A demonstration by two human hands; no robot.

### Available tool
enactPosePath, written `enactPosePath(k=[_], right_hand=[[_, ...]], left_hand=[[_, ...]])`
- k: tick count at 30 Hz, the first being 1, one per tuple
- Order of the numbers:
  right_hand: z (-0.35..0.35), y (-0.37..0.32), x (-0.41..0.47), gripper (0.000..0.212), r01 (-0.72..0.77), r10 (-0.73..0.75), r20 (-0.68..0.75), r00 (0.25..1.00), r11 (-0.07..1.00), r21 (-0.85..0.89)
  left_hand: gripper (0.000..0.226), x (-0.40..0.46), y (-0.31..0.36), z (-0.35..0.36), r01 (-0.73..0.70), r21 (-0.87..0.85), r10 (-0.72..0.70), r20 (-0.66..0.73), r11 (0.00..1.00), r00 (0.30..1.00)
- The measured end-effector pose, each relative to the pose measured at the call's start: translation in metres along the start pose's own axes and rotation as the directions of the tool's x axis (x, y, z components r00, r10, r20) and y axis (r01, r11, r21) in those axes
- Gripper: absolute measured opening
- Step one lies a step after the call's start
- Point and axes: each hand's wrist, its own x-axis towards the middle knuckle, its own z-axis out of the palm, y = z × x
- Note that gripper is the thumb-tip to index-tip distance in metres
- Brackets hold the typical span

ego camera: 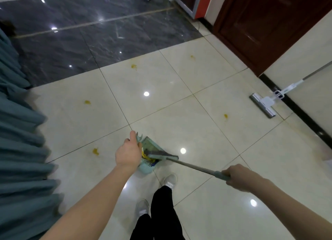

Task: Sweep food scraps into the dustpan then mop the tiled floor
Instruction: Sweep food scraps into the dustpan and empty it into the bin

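A pale green dustpan [145, 165] sits tilted on the cream tiled floor [179, 99], just ahead of the person's two grey shoes. Its comb-toothed rim faces the camera, and yellow and dark scraps already lie inside it. The left hand [128, 154] clenches the dustpan's upper edge, seemingly to hold it steady so that debris can be pushed in. Touching the dustpan's right side is the broom [162, 156], its flat green head laid across the pan's mouth. Its grey pole runs back and to the right of the dustpan into the right hand [237, 178], whose fingers are wrapped round the green grip, giving leverage for short strokes towards the pan.

Yellow-orange food smears [95, 151] dot the tiles around the dustpan: one just to its left, one farther left and beyond, two well beyond it near the dark tiles, and one off to its right. These look stuck on rather than loose, so they likely need mopping, not sweeping.

Well to the right of the dustpan and beyond it, a flat mop [262, 105] rests with its head on the floor and its handle leaning against the wall, untouched. Far beyond the dustpan lies a band of glossy dark marble tile [80, 42], and a brown wooden door [260, 28] stands to the far right. Blue-grey curtain folds [16, 132] hang at the far left.
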Motion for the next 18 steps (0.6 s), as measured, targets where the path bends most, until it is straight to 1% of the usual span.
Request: enactPosePath(k=[2, 5, 7, 9, 12, 15, 18], right_hand=[[-0.011, 0.009, -0.006, 0.011, -0.011, 0.012, -0.029, 1.0, 0.999, 0.038], [-0.025, 0.008, -0.01, 0.02, -0.031, 0.039, -0.065, 0.997, 0.991, 0.13], [-0.028, -0.003, 0.001, 0.022, -0.034, 0.051, -0.109, 0.993, 0.987, 0.156], [-0.027, -0.02, 0.021, 0.019, -0.05, 0.075, -0.147, 0.986, 0.985, 0.164], [-0.018, -0.051, 0.048, 0.023, -0.078, 0.109, -0.172, 0.979, 0.982, 0.174], [-0.01, -0.076, 0.057, 0.026, -0.093, 0.117, -0.149, 0.982, 0.983, 0.156], [-0.006, -0.079, 0.051, 0.025, -0.077, 0.088, -0.084, 0.993, 0.989, 0.128]], left_hand=[[0.032, 0.002, -0.002, -0.002, 0.002, -0.007, -0.002, 0.032, 1.0, 0.999], [0.034, 0.004, -0.007, -0.003, -0.044, 0.014, 0.043, 0.086, 0.999, 0.995], [0.033, 0.001, -0.01, -0.003, -0.052, 0.023, 0.049, 0.091, 0.998, 0.995], [0.032, -0.004, -0.012, -0.002, -0.038, 0.023, 0.036, 0.081, 0.999, 0.996], [0.029, -0.009, -0.014, -0.001, -0.027, 0.007, 0.026, 0.074, 1.0, 0.997], [0.027, -0.005, -0.013, 0.0, -0.015, -0.002, 0.015, 0.067, 1.0, 0.998], [0.028, 0.0, -0.011, 0.0, -0.024, 0.003, 0.024, 0.047, 1.0, 0.999]])
